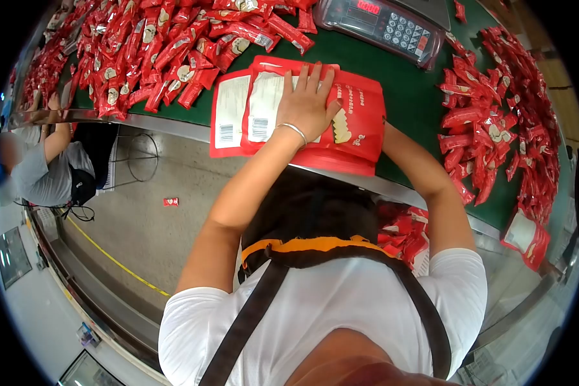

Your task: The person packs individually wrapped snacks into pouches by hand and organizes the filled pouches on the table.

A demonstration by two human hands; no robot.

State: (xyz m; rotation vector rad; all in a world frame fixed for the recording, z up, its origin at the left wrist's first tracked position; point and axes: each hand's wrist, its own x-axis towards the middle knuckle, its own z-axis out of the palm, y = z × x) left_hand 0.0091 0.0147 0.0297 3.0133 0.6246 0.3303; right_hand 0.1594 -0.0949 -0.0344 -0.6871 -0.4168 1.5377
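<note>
Flat red pouches (360,106) with white label panels and barcodes lie stacked and slightly fanned at the near edge of the green table (405,96). My left hand (305,106), a bracelet at its wrist, rests palm down on the top pouch. Its fingers are spread over the white label. From the right, my right forearm (415,157) reaches to the side of the stack. The pouches hide my right hand and its fingers, so its grip does not show.
Small red packets form a large pile (154,55) at left and heaps (476,122) at right. A digital scale (392,29) stands at the back. Another person (51,161) works at far left. One packet (170,202) lies on the floor; more packets (402,231) sit below the table edge.
</note>
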